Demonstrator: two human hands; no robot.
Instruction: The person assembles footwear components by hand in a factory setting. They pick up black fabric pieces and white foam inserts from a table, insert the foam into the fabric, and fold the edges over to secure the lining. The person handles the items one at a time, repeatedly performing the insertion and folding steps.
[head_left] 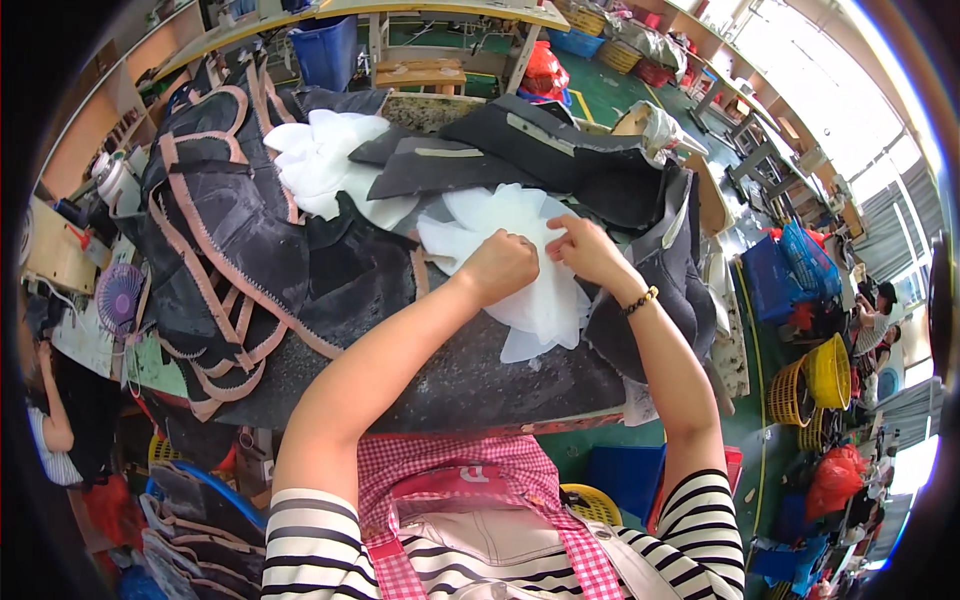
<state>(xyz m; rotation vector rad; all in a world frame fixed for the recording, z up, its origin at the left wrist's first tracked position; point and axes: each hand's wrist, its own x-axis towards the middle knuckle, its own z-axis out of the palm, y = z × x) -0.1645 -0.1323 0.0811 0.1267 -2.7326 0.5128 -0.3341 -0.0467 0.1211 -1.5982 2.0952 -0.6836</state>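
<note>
My left hand (505, 268) is closed over a fanned pile of thin, whitish, see-through cut pieces (545, 310); what its fingers hold, if anything, is hidden. Just right of it, my right hand (592, 255) hovers at the same pile, its fingers bent but apart, with nothing visible between them. A second heap of white pieces (325, 160) lies farther back on the left. Black bra-like garments with pink zigzag-stitched edging (235, 235) are heaped to the left. Black padded pieces with pale strips (540, 145) lie behind and to the right of my hands.
The dark, worn worktop (450, 390) has its near edge at my apron. On the left are a small purple fan (120, 298) and a co-worker's arm (57, 400). A blue bin (325, 55) stands beyond the table; yellow baskets (790, 390) stand on the right.
</note>
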